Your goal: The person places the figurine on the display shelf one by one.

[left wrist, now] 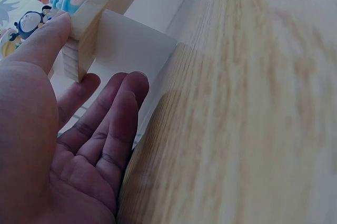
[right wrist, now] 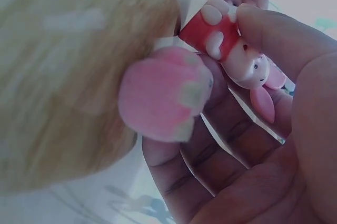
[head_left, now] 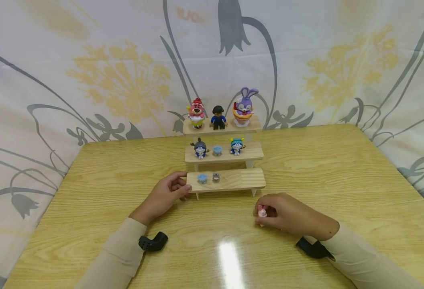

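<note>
My left hand [head_left: 166,196] grips the left end of the lowest wooden shelf [head_left: 241,178]; in the left wrist view its thumb rests on the edge and the other fingers curl beside the pale leg [left wrist: 134,42]. On that shelf are a small blue figure [head_left: 202,178] and a small grey one [head_left: 216,177]. Over the table to the front right, my right hand [head_left: 288,214] pinches a pink-eared figurine [right wrist: 245,66] with a red body or base. A rounded pink toy [right wrist: 158,95] with pale green patches lies against the fingers of the same hand; how it is held is partly hidden.
The middle shelf [head_left: 251,150] bears two dark blue figures [head_left: 200,148] around a light blue one [head_left: 217,150]. Above, the top shelf [head_left: 207,129] holds a pink bear [head_left: 196,112], a dark-capped figure [head_left: 218,118] and a purple rabbit [head_left: 243,108]. Patterned cloth [head_left: 125,80] hangs behind the table [head_left: 327,172].
</note>
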`<state>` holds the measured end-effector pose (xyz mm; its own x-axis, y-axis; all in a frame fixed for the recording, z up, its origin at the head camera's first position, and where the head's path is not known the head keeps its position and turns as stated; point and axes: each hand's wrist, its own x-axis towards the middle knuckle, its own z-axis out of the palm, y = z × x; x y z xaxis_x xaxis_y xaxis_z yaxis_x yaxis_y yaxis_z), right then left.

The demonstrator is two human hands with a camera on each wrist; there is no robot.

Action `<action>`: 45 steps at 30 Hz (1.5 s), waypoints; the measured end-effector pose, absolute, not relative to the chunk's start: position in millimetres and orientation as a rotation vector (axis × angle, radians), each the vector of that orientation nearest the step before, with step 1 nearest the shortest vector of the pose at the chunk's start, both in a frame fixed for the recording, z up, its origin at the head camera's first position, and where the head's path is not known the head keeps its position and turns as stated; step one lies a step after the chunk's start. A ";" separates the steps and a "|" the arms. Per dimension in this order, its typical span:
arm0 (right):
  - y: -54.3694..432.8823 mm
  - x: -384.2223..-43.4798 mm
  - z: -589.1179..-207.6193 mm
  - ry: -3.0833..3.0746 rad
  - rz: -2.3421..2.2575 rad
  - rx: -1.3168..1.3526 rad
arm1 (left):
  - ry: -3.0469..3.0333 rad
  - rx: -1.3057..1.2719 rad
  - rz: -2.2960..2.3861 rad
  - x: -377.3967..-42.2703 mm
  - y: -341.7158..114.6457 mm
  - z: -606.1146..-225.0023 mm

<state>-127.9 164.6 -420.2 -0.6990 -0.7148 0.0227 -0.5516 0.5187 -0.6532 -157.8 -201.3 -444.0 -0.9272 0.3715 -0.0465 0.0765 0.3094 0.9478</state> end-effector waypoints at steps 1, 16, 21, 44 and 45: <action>164.6 -127.7 -420.6 2.510 -0.951 -1.070 | 2.320 0.408 1.662 -157.6 -201.2 -443.7; 163.0 -123.8 -426.4 2.528 -0.973 -1.120 | 2.321 0.405 1.672 -155.9 -199.9 -442.2; 162.9 -122.5 -427.5 2.531 -0.968 -1.097 | 2.314 0.405 1.683 -156.4 -200.5 -443.4; 163.1 -119.1 -426.7 2.565 -0.993 -1.064 | 2.315 0.406 1.679 -156.5 -199.7 -442.3; 163.1 -119.3 -427.2 2.576 -0.986 -1.077 | 2.314 0.404 1.680 -156.3 -199.6 -442.2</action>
<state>-119.3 163.1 -427.2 -0.7212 -0.6876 0.0842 -0.5681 0.5176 -0.6398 -156.3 -199.6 -442.2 -0.9295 0.3665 -0.0409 0.0745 0.2952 0.9525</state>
